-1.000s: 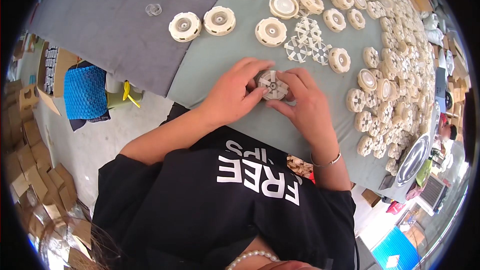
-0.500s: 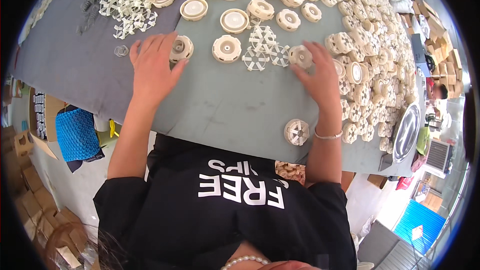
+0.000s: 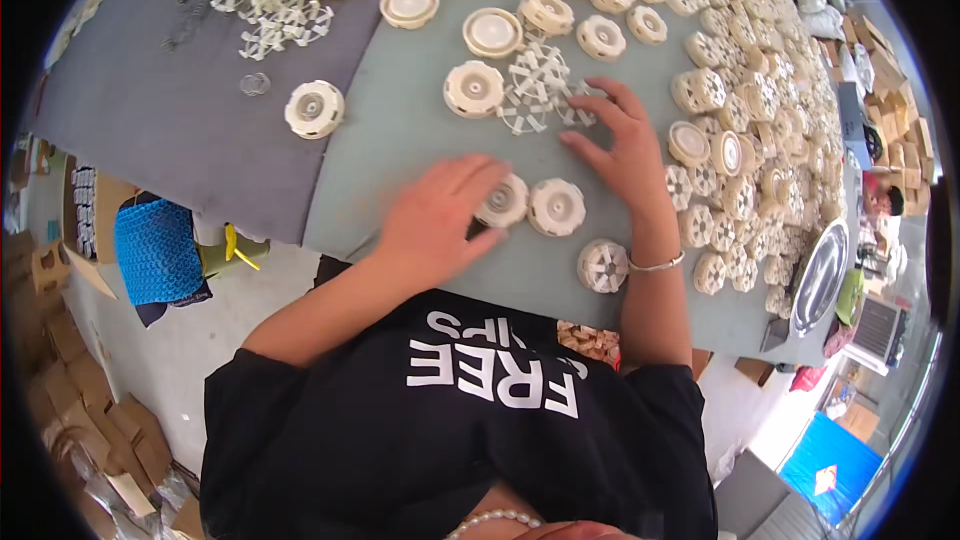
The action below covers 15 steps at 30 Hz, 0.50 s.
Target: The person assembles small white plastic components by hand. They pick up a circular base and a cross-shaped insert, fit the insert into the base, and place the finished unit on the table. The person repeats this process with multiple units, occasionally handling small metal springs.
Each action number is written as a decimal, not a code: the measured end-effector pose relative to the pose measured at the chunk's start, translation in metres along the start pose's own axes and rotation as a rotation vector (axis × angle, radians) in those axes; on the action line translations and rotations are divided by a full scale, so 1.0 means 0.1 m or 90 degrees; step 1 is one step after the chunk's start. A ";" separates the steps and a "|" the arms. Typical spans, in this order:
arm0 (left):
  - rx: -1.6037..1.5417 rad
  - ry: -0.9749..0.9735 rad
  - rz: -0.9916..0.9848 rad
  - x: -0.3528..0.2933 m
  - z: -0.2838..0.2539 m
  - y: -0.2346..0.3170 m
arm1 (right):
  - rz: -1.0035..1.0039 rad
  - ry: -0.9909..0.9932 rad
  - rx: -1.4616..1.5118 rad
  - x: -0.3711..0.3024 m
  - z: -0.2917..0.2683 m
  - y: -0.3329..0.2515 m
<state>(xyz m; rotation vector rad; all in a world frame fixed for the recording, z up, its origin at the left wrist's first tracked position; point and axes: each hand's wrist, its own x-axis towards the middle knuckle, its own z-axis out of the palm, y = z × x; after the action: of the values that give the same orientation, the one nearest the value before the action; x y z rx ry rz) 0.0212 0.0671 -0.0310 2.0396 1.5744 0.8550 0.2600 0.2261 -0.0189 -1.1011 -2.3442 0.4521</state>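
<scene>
Steady left disc [image 3: 506, 202] of cream pair [image 3: 557, 207] on surface [image 3: 395, 115] with left hand [image 3: 438, 212], too blurred to tell whether gripping. With right hand [image 3: 627, 147], spread, unclenched beside white spoked inserts [image 3: 540, 72], best pinch one alone by rim.

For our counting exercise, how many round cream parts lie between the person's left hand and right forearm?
3: one part at the left hand, another just right of that, a third beside the bracelet. The left hand may hide more.

White lettering [image 3: 490, 377] on black shirt [image 3: 350, 440]
</scene>
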 end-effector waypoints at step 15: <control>-0.087 0.003 0.047 -0.03 0.11 -0.09 | 0.317 0.021 0.021 -0.29 -0.15 0.22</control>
<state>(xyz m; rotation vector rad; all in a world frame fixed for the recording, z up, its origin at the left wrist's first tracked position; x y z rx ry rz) 0.0216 0.0674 -0.0458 2.0110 1.4098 0.9670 0.2979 0.2176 -0.0261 -1.6654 -2.0098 0.6372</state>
